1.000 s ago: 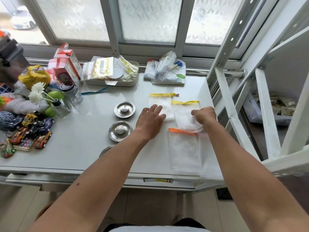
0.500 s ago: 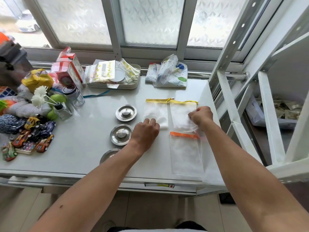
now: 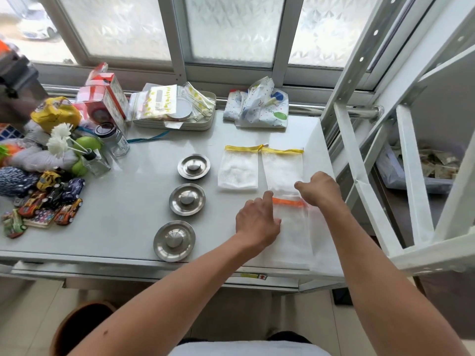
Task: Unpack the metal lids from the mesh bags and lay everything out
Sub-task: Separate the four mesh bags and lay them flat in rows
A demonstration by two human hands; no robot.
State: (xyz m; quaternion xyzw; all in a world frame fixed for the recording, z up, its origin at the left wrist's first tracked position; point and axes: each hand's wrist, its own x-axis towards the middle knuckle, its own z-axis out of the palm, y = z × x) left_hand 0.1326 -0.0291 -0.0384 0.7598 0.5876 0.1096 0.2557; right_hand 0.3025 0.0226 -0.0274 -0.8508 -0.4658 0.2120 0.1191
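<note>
The fingers (image 3: 267,197) of the left hand (image 3: 257,223) are lying loosely spread, palm down, on the left edge of the orange-trimmed mesh bag (image 3: 291,227), pinching nothing. The right hand (image 3: 317,190) is resting curled at the bag's top right corner, its index finger pointing left over the orange band; whether its fingers are pinching the mesh I cannot tell. This bag is lying flat near the front right of the worktop (image 3: 123,206), its top edge touching or just overlapping the bottom of the right yellow-trimmed mesh bag (image 3: 281,168). The left yellow-trimmed mesh bag (image 3: 239,169) is lying just beside that one, both flat. To their left, 3 metal lids are sitting knob-up in a slanted column: the far lid (image 3: 193,166), the middle lid (image 3: 187,199) and the near lid (image 3: 174,240) by the front edge. Toy cars (image 3: 51,199), a glass jar (image 3: 113,138) and a tray of packets (image 3: 174,109) are crowding the back left
</note>
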